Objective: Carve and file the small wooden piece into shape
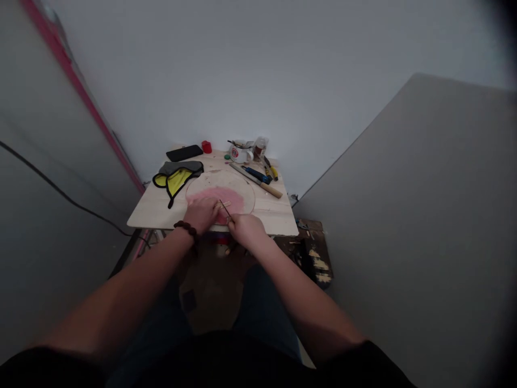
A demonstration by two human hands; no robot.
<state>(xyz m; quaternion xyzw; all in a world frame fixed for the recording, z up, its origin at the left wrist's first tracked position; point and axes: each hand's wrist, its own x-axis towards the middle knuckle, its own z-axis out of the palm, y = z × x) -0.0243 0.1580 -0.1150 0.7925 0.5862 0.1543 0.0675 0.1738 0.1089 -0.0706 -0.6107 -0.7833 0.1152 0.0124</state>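
My left hand (202, 214) is closed and pressed down on a round board (245, 188) whose middle is stained pink. A small pale wooden stick (226, 204) pokes out from its fingers to the right. Wrapped round the lower end of a slim dark rod-like tool (224, 208) is my right hand (247, 230), at the board's near edge. The tool slants up and left and crosses the wooden stick. Whether it is a file or a blade I cannot tell. My fingers hide most of both grips.
On the wooden table (151, 213) lie a grey and yellow cloth (177, 178), a black phone-like slab (184, 153), a red cap (207, 146), a wooden-handled saw (271, 189), a blue cutter (257, 174) and yellow-black pliers (274, 172). A white mug (239, 154) holds tools. Walls close in.
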